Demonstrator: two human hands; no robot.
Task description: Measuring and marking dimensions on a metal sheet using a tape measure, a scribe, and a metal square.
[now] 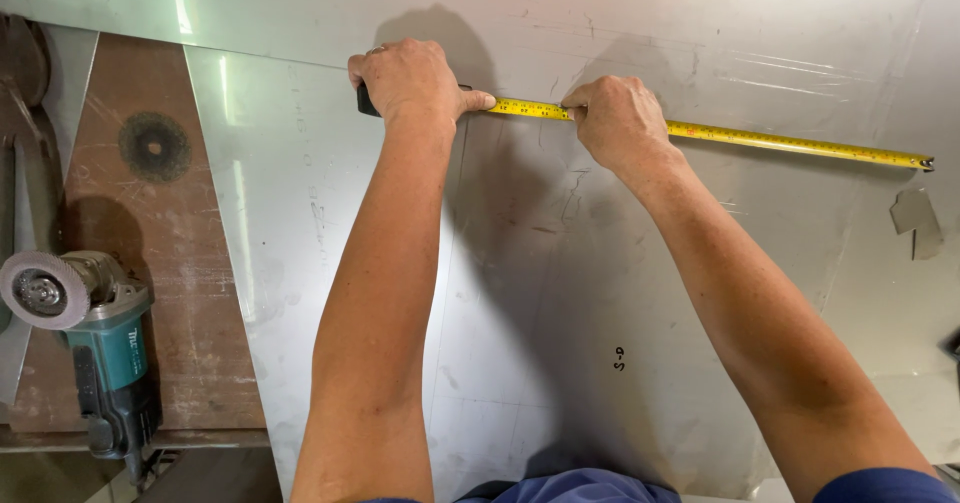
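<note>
Both hands press on the metal sheet: the left hand grips the tape case tight while the right hand pinches the yellow tape flat so it stays straight.

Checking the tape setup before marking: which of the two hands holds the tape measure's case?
The left hand grips the black case. The right hand only pins the yellow steel tape blade against the grey metal sheet.
</note>
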